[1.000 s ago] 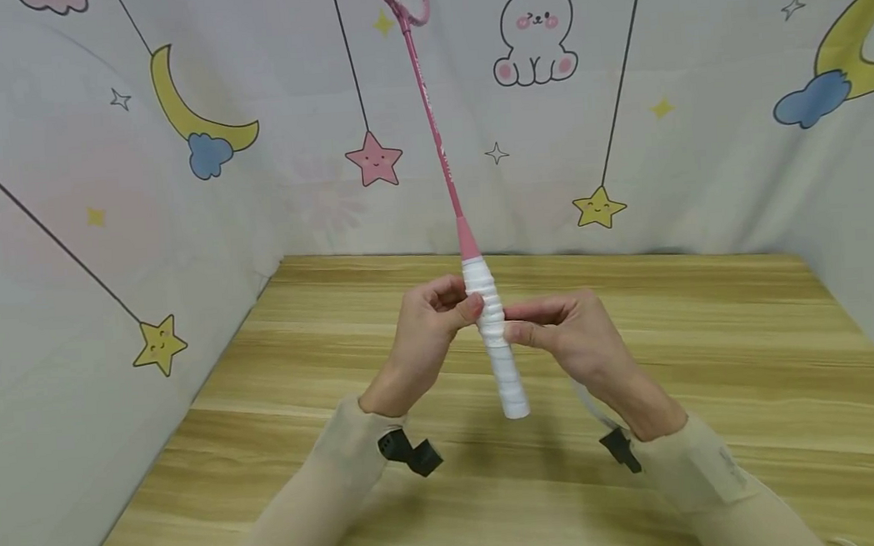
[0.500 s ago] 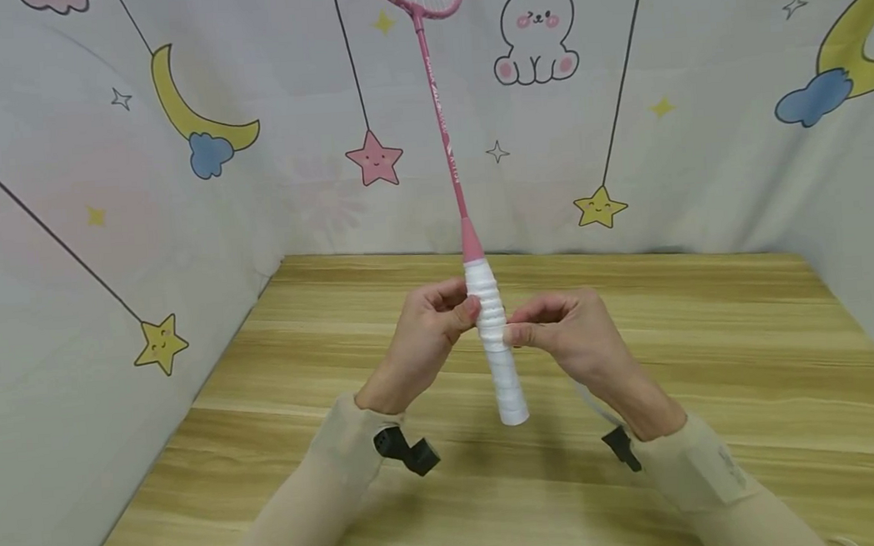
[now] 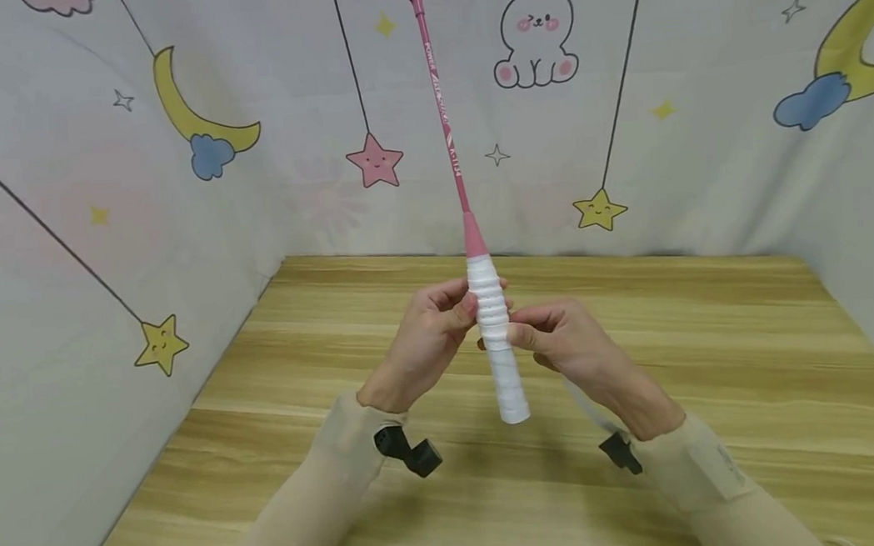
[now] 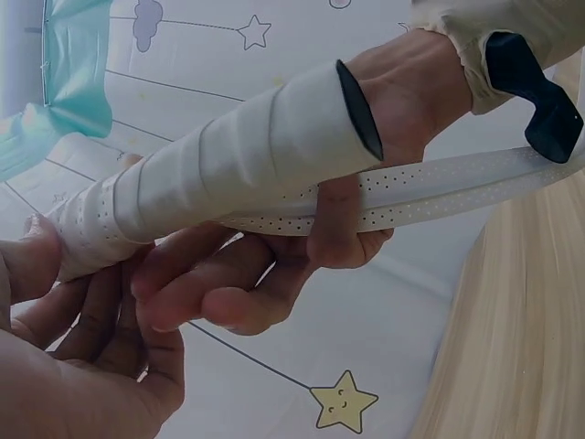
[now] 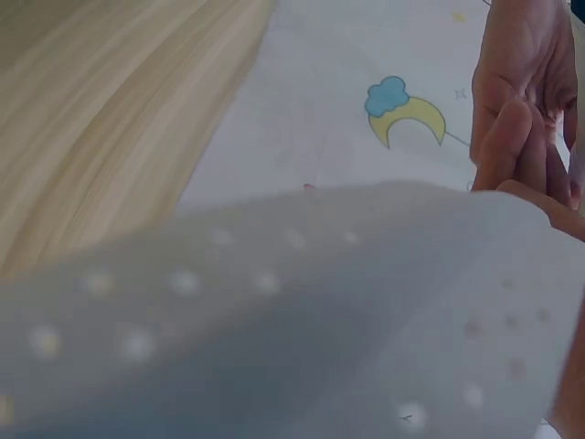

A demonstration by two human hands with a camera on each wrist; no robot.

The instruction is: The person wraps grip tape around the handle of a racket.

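A pink badminton racket [image 3: 445, 126] points up and away in the head view, its strung head cut off at the top edge. My left hand [image 3: 432, 336] grips the upper part of its white handle [image 3: 511, 389], thumb on the near side. On the right, my right hand [image 3: 580, 352] pinches white grip tape at the handle's side, partway down. In the left wrist view the perforated grip tape [image 4: 439, 192] trails from the handle between the right fingers. Ridged wraps cover the upper handle; the lower part looks smoother. A blurred stretch of tape [image 5: 228, 302] fills much of the right wrist view.
Below the hands lies a wood-grain table [image 3: 320, 322]. A white curtain [image 3: 463, 213] printed with stars, moons and a rabbit surrounds it at back and sides. Black camera mounts [image 3: 409, 452] sit on both wrists. Teal cloth [image 4: 78, 73] shows in the left wrist view.
The racket has turned in the hands, and its head has swung right and up, partly out of view. My right fingers have shifted slightly at the handle, more tucked behind it now.
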